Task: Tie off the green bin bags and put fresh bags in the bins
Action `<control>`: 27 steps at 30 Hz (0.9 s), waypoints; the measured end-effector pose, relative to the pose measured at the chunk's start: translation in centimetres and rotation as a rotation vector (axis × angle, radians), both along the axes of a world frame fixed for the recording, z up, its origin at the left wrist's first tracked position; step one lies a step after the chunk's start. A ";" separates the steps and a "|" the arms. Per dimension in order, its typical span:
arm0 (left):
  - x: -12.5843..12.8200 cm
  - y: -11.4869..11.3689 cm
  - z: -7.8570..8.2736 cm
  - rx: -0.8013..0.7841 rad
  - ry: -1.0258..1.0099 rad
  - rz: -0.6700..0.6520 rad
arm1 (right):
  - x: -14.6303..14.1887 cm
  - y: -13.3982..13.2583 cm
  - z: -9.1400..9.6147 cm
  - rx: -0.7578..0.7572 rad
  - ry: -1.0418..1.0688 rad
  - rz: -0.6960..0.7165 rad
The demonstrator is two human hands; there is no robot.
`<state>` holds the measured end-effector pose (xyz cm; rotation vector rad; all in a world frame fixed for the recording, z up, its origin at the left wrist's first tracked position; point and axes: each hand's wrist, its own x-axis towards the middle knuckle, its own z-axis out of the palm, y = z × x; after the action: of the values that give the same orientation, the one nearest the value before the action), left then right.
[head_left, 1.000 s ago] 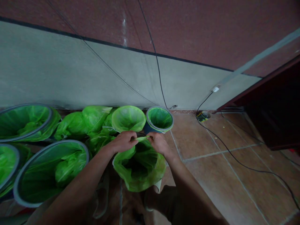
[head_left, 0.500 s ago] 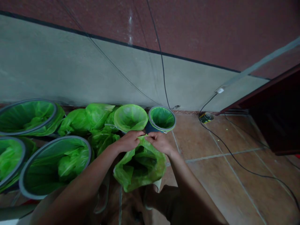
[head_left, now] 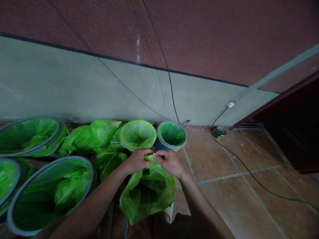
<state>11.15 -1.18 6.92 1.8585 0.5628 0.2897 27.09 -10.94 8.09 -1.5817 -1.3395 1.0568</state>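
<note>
A green plastic bag (head_left: 161, 207) hangs open-mouthed in front of me, its inside dark. My left hand (head_left: 138, 162) is closed on the far edge of the bag's mouth. Close beside it, my right hand (head_left: 169, 163) pinches the same edge, with the fingertips of both hands nearly touching. Whether a bin sits inside this bag is hidden. Just beyond my hands stand a small bin covered by a green liner (head_left: 137, 146) and a blue bin (head_left: 159, 143) with a green liner inside.
To the left are large grey-rimmed bins (head_left: 87, 164) lined in green, with filled green bags (head_left: 103, 132) between them. A black cable (head_left: 259, 187) crosses the tiled floor (head_left: 224, 205) on the right. A small tin (head_left: 219, 132) stands by the wall, near a dark cabinet (head_left: 291, 132).
My view has tilted up slightly, so things sit lower in the picture. Both hands remain at the bag's edge, with the fingers shifted a little along it.
</note>
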 end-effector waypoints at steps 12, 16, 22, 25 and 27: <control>0.1 -0.7 0.8 0.142 0.014 0.008 | -1.4 0.7 -0.7 0.070 0.041 -0.041; 0.0 -0.9 1.0 0.188 -0.004 0.021 | -1.4 0.6 -0.9 0.075 0.001 -0.054; 0.0 -0.5 1.3 0.141 0.019 -0.025 | -1.4 0.5 -1.4 0.024 0.004 -0.063; 0.0 -0.4 1.4 0.139 0.023 -0.017 | -1.4 0.5 -1.4 0.011 -0.015 -0.065; 0.0 -0.5 1.6 0.163 0.033 0.006 | -1.3 0.5 -1.3 0.014 -0.026 -0.075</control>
<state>11.15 -1.68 8.50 2.0226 0.5816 0.3170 25.78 -10.43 6.81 -1.6277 -1.2912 0.9826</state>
